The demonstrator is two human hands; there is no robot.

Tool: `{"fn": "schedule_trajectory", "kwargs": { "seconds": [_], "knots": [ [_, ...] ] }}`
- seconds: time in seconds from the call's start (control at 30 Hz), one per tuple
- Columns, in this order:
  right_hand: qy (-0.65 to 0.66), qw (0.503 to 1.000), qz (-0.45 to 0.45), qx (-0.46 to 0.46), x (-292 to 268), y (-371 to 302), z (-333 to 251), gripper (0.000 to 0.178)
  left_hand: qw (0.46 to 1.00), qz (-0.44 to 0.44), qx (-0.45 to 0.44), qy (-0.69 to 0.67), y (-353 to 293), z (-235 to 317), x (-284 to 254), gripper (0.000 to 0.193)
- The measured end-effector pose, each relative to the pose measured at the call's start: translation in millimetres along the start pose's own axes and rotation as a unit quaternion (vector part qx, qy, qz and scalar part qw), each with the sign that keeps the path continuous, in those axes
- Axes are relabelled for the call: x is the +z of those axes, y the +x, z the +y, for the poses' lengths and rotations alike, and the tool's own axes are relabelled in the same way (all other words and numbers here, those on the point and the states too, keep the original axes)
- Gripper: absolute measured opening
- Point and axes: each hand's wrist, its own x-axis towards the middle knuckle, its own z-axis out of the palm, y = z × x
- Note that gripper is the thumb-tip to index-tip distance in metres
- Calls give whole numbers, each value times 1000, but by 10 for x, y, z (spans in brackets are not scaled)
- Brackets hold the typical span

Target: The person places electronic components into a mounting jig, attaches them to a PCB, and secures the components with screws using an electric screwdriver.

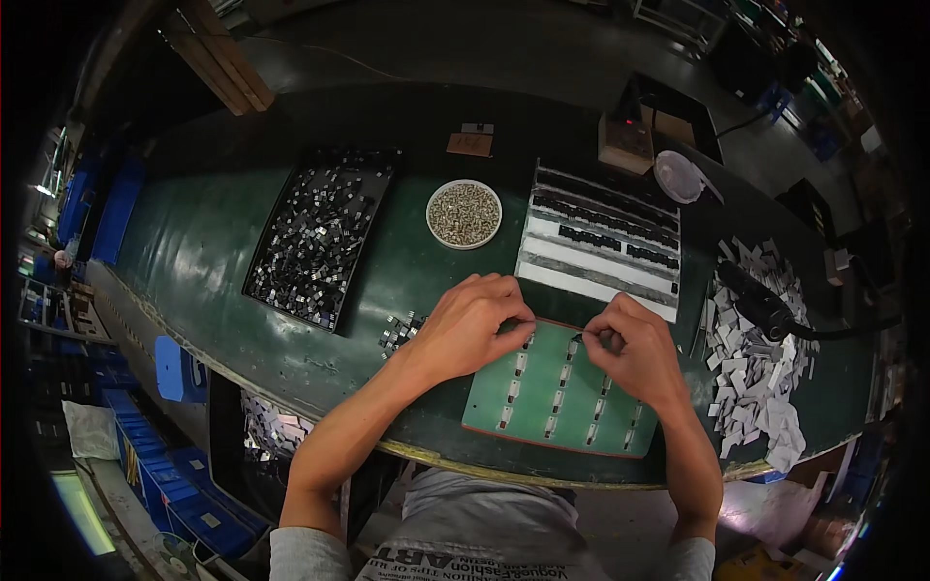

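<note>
- I see my left hand (pixel 472 324) at the upper left corner of the green fixture board (pixel 572 412); its grip is pressed together, thumb and forefinger pinching a small dark part (pixel 524 341) right at the board's edge
- my right hand (pixel 635 351) sits over the board's upper middle; the fingers are curled in, pinched on something tiny that I cannot make out
- the board lies on the green bench (pixel 203 252) just in front of me; rows of small pale pieces stand in its slots
- just beside my left hand lies a little heap of metal parts (pixel 399 331)
- farther back: a black tray of small parts (pixel 322 232), a white bowl of tiny metal bits (pixel 464 214), a striped rack (pixel 599 242)
- to the right a powered screwdriver (pixel 760 302) rests on a pile of pale scraps (pixel 751 373)
</note>
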Motion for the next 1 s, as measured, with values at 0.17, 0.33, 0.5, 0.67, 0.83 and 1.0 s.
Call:
{"fn": "schedule_trajectory", "kwargs": {
  "seconds": [0.17,0.33,0.5,0.67,0.83,1.0],
  "knots": [
    [-62,998,-24,0,71,-2,26,10,998,11,22,52,7,27,29,9],
    [-143,988,17,-57,128,-36,-28,12,983,17,88,158,-33,154,56,12],
    [-272,950,21,-155,225,-135,-118,13,973,-36,127,191,-133,220,31,10],
    [-275,946,-3,-172,193,-216,-188,11,986,-41,74,144,-145,174,31,10],
    [-298,941,-26,-157,177,-201,-157,7,992,-51,45,109,-71,200,-2,9],
    [-218,963,-36,-153,105,-148,-72,5,994,-36,33,98,139,214,6,9]
  ]
}}
